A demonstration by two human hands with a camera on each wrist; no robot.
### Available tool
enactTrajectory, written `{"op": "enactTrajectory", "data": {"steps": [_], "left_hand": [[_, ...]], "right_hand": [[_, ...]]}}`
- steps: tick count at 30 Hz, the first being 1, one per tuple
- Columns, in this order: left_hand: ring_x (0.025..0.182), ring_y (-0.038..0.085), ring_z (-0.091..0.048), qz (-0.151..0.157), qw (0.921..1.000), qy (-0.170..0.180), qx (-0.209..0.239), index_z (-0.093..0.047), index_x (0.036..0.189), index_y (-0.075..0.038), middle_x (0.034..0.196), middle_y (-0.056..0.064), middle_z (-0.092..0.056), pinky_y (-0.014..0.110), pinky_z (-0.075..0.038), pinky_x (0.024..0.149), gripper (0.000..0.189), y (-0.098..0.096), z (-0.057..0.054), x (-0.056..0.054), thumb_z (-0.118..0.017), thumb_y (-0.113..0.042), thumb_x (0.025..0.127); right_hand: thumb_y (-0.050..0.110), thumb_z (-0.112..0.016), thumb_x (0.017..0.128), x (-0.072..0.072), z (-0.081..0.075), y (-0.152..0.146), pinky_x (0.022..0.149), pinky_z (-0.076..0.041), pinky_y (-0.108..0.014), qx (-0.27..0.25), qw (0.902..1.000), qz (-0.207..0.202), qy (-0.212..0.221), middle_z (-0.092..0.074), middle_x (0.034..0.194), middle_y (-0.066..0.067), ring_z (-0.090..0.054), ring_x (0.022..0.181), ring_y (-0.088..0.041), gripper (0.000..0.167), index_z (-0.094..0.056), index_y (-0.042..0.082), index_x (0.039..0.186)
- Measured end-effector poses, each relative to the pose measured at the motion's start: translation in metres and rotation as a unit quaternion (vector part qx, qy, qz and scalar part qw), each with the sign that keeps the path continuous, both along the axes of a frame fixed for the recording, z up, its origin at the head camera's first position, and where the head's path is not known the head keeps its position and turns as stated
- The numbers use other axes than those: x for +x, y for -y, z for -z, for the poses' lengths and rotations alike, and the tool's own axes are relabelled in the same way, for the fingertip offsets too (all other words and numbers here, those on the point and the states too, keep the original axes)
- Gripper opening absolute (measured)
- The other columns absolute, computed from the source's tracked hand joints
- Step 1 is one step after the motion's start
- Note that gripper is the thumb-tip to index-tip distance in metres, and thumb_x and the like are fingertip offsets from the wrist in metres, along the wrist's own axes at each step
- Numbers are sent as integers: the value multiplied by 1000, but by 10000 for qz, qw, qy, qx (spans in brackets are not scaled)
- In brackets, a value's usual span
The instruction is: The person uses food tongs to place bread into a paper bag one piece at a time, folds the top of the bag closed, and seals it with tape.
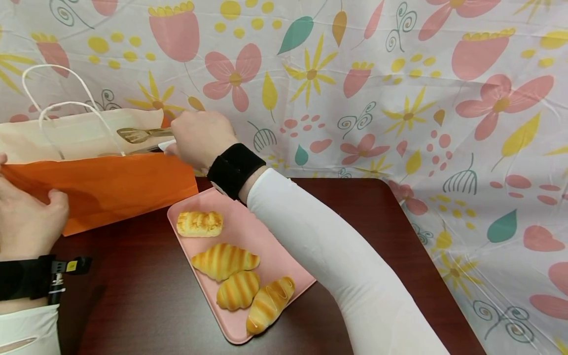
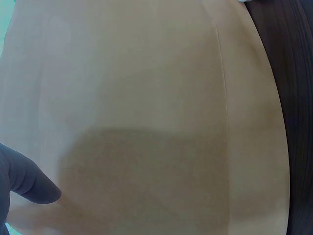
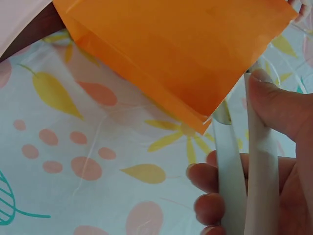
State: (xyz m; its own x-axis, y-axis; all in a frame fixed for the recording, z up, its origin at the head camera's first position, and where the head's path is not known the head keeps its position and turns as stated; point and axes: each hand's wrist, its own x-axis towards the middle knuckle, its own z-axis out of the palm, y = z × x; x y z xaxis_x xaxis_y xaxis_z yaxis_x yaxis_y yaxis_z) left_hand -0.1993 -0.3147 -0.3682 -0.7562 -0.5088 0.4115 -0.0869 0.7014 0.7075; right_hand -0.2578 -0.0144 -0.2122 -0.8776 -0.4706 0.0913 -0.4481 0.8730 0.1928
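Note:
My right hand (image 1: 201, 138) grips a pair of tongs by their pale handles (image 3: 261, 171), thumb on one arm and fingers round the other. The tongs' slotted, gold-coloured end (image 1: 135, 134) reaches into the mouth of an orange paper bag (image 1: 133, 190); the lower part is hidden behind the bag's wall. My left hand (image 1: 26, 217) holds the bag at its left side, the thumb on the front face and fingertips at the rim. In the left wrist view, the thumb (image 2: 34, 183) lies against the bag's paper.
A pink tray (image 1: 235, 328) on the dark table (image 1: 146, 291) bears several breads: a short golden roll (image 1: 199, 224), striped croissants (image 1: 226, 261) and an icing-drizzled roll (image 1: 270, 303). White bag handles (image 1: 62, 69) stand up. A flowered cloth (image 1: 310, 113) hangs behind.

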Motion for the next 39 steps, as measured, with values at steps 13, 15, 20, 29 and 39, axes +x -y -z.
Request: {"op": "enactTrajectory", "data": {"steps": [13,15,20,29,39], "left_hand": [[160,40,-20,-21,10000,48,-52,-12,176,-18,175,23,-15,52,-16,134,83,2,1,1,-47,-30,102],[160,39,-19,-8,10000,80,-25,-11,176,-17,175,24,-14,51,-15,134,83,1,1,2,-47,-29,102],[161,37,-19,7,10000,-12,9,-16,175,-23,176,21,-14,49,-15,134,81,1,1,-1,-48,-29,101],[160,37,-20,-4,10000,-50,47,-12,176,-26,176,20,-14,53,-16,133,84,3,2,-2,-48,-28,100],[163,37,-19,-75,9999,68,64,-17,173,-27,176,21,-12,50,-15,134,78,2,1,-1,-49,-29,102]], "right_hand": [[70,-46,111,-1,-12,-38,86,-61,-34,-316,9988,-108,-369,-67,146,4,-73,106,-13,72,-60,21,162],[70,-46,111,1,-13,-45,87,-60,-34,-501,9982,-55,-312,-67,147,3,-72,105,-13,75,-54,21,166],[72,-49,109,4,-11,-66,80,-58,-35,-927,9945,62,-476,-70,132,4,-70,94,-16,69,-66,21,151],[70,-55,108,10,-5,-92,73,-59,-37,-1488,9843,28,-944,-52,170,-4,-76,101,-27,68,-67,22,154],[66,-61,107,17,8,-118,74,-58,-42,-1985,9726,-228,-1188,-73,139,-4,-73,96,-27,77,-53,17,166]]}}
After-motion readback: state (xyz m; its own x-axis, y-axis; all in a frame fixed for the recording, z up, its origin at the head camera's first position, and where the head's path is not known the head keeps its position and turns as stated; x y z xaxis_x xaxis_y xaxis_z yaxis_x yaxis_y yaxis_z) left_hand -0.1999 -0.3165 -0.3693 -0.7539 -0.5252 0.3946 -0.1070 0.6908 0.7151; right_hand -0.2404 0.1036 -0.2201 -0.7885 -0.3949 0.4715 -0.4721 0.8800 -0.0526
